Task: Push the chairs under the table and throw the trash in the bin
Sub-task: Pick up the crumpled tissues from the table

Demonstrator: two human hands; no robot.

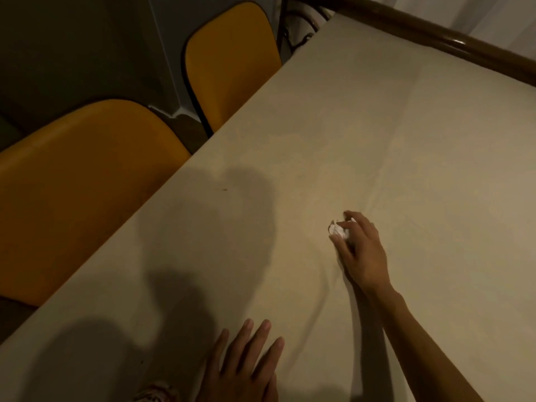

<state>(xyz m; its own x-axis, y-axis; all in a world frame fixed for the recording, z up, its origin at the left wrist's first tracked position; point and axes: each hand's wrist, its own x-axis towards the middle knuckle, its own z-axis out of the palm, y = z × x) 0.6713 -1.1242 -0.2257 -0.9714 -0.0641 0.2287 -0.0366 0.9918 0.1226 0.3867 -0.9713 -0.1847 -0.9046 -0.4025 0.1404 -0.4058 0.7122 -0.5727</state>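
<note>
Now right hand (359, 250) grips paper wad (339, 230) on table (406, 140), left (246, 364) flat

The table (348, 126) fills the view from 5 o'clock to 1 o'clock. A crumpled paper (340, 230) lies on it just right of centre, at 3 o'clock, under the fingers of the right hand (359, 250). The left hand (246, 364) lies flat on the table at 6 o'clock. Beside the table's left edge, the near chair (81, 192) sits at 9 o'clock and the far chair (229, 62) at 11 o'clock. A rail (435, 33) runs behind the table at 1 o'clock.
</note>
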